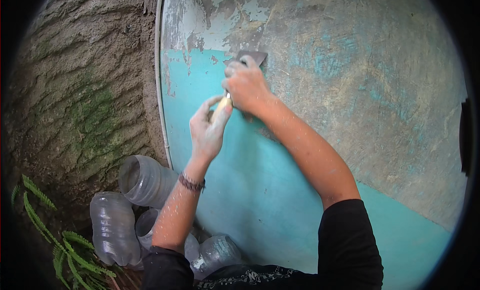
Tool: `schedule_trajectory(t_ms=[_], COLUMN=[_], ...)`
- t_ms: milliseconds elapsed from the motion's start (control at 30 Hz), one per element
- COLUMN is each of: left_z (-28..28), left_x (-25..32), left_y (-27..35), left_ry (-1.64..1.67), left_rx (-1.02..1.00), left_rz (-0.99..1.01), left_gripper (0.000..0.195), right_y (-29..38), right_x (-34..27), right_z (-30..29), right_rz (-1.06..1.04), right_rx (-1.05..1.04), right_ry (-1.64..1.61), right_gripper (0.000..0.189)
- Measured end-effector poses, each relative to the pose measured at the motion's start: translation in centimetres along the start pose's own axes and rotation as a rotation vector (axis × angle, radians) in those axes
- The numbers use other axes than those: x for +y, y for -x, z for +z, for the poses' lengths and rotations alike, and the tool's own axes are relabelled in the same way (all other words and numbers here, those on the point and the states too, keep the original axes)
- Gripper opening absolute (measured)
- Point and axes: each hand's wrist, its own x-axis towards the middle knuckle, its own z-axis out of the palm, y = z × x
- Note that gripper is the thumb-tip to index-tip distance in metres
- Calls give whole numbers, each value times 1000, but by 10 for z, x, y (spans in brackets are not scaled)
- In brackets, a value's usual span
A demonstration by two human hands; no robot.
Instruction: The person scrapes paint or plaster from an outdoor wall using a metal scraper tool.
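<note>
My left hand (208,127), dusty with pale powder, is closed around the light wooden handle (222,107) of a paint scraper. Farther up the tool, my right hand (245,82) grips it near the wide metal blade (257,57), with fingers spread over the blade's back. The blade lies against the painted wall (240,185), by the border between turquoise paint and a bare grey-brown patch (337,102). Part of the blade and its neck are hidden by my right hand. Above the turquoise, flaking whitish paint (221,31) covers the wall.
A thin pale conduit (159,72) runs down the wall's left edge, beside a rough earthen bank (86,83) with green moss. At lower left stand several cut clear plastic bottles (114,230) and fern fronds (62,245). A dark object (465,136) shows at the right rim.
</note>
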Motion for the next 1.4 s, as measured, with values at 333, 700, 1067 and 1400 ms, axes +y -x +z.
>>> schedule_trajectory(t_ms=[333,700,1067,1400], left_z=[-5,21,15,14], left_x=[34,3,-21,-68], left_y=[60,160,188,214], left_ry=[553,538,137,-79], left_rx=[255,225,26,-93], left_rz=[-255,-385,-468,-608], left_gripper=[33,34,39,34], right_y=[31,105,1,-32], right_x=[-39,-116,95,132], right_z=[-30,-40,-167,-143], right_rz=[53,1110,670,582], right_rx=[64,-587,197,-27], right_ry=[-294,-1976,-379,-207], right_gripper=[51,35,48,40])
